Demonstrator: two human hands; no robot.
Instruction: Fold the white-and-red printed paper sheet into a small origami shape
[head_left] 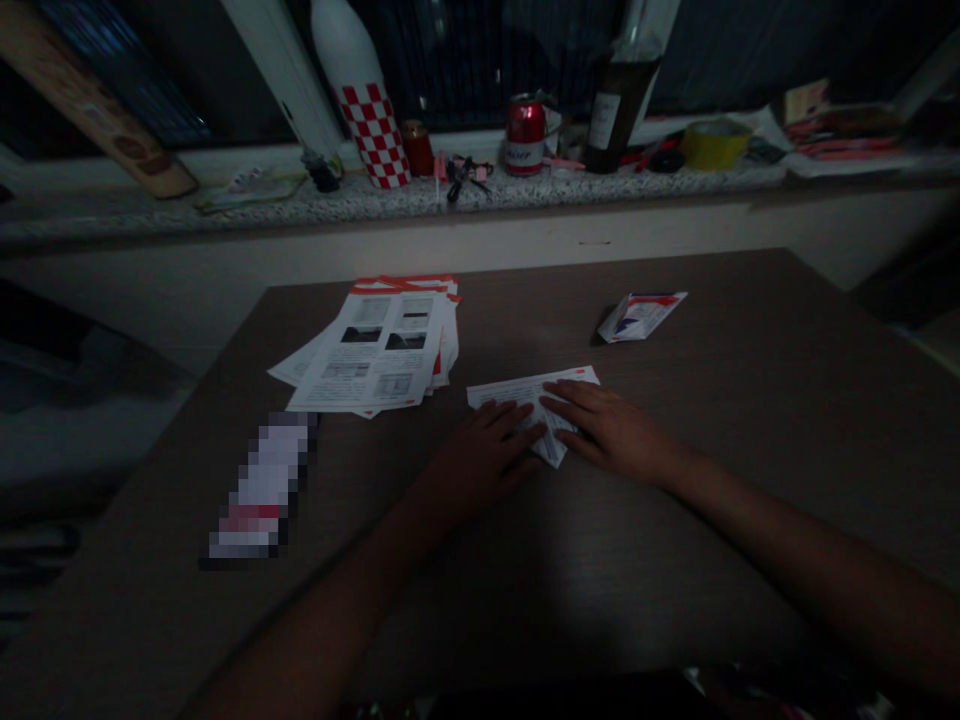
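A folded sheet of printed paper, roughly a triangle with its tip toward me, lies on the dark wooden table. My left hand rests on its left side, fingers stretched out. On its right side lies my right hand, flat with the fingers spread. Both palms face down and hide parts of the print. Beyond my right hand stands a small folded paper piece with red and blue print. A loose stack of printed sheets with red top edges is at the far left.
A pixelated, phone-like slab lies left of my left arm. Behind the table, a granite windowsill bears a checkered white-and-red bottle, a red can, a dark bottle and yellow tape.
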